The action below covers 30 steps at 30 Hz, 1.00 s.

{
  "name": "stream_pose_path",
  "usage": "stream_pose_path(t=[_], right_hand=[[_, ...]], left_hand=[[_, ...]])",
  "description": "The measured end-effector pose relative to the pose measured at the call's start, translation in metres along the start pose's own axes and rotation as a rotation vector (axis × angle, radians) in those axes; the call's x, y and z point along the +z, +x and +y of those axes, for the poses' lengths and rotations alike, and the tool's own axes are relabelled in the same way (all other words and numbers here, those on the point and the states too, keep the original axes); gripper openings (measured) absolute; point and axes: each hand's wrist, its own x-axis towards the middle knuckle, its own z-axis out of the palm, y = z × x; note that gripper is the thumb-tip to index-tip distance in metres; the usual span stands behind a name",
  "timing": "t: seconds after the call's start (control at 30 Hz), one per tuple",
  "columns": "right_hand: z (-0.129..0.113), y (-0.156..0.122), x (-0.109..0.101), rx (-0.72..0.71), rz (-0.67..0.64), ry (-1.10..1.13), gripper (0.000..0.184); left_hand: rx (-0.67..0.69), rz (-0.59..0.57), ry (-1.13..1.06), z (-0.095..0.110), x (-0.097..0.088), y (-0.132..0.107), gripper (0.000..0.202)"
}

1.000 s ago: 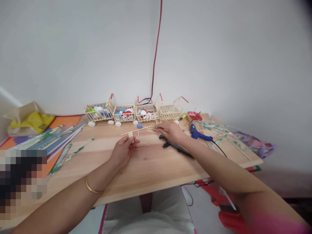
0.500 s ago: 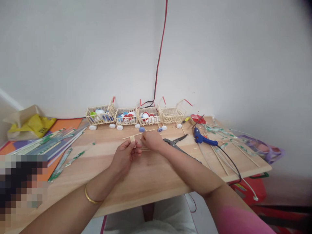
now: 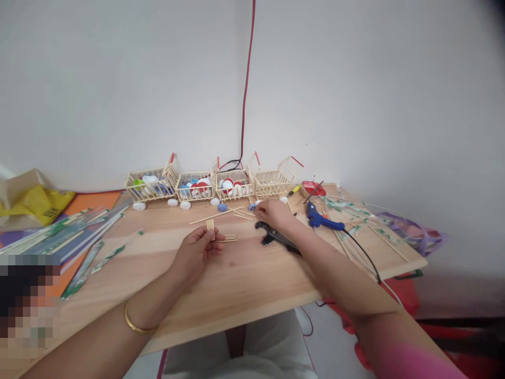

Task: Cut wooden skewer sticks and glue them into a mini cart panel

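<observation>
My left hand (image 3: pixel 197 250) rests on the wooden table (image 3: pixel 244 284) and pinches a small bundle of short wooden sticks (image 3: pixel 210 226), held upright. My right hand (image 3: pixel 274 211) reaches out to the right of it, fingers curled down over loose sticks (image 3: pixel 241 211) near a blue bottle cap (image 3: pixel 251 207); what it grips, if anything, is hidden. Black cutting pliers (image 3: pixel 272 236) lie just under my right wrist. More short sticks (image 3: pixel 230 238) lie beside my left fingers.
Several small stick-built carts (image 3: pixel 209 183), some filled with bottle caps, line the wall. A blue glue gun (image 3: pixel 321 218) with its cord lies at the right, near a red dish (image 3: pixel 313 188). Green-wrapped sticks and coloured sheets (image 3: pixel 67 237) cover the left side. A yellow bag (image 3: pixel 33 202) sits far left.
My right hand moved away from my left hand, back out to the right toward the loose sticks by the carts. My left hand kept hold of the stick bundle.
</observation>
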Motion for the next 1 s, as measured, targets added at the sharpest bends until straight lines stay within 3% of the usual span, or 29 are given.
stream_pose_path(t=[0.2,0.37,0.4,0.53,0.6,0.8,1.0], right_hand=[[-0.024,0.018,0.009,0.038,-0.029,-0.009,0.022],[-0.022,0.003,-0.001,0.023,0.025,0.063,0.022],[-0.025,-0.003,-0.003,-0.004,0.061,0.128,0.022],[-0.050,-0.020,0.000,-0.247,0.134,0.901,0.014],[-0.066,-0.024,0.008,-0.272,0.168,1.120,0.013],[-0.085,-0.027,0.030,-0.292,0.091,1.209,0.012],[-0.083,-0.029,0.031,-0.289,0.037,1.244,0.010]], left_hand=[[-0.060,-0.020,-0.009,0.002,0.001,-0.001,0.008],[-0.118,-0.027,-0.083,0.001,0.000,-0.001,0.005],[-0.120,-0.028,-0.109,0.001,0.000,-0.001,0.004],[-0.095,-0.028,-0.212,0.001,-0.001,0.000,0.006],[-0.087,-0.030,-0.244,0.000,-0.002,0.001,0.008],[-0.087,-0.045,-0.247,-0.001,-0.003,0.002,0.010],[-0.116,-0.065,-0.216,-0.006,-0.004,0.003,0.011]])
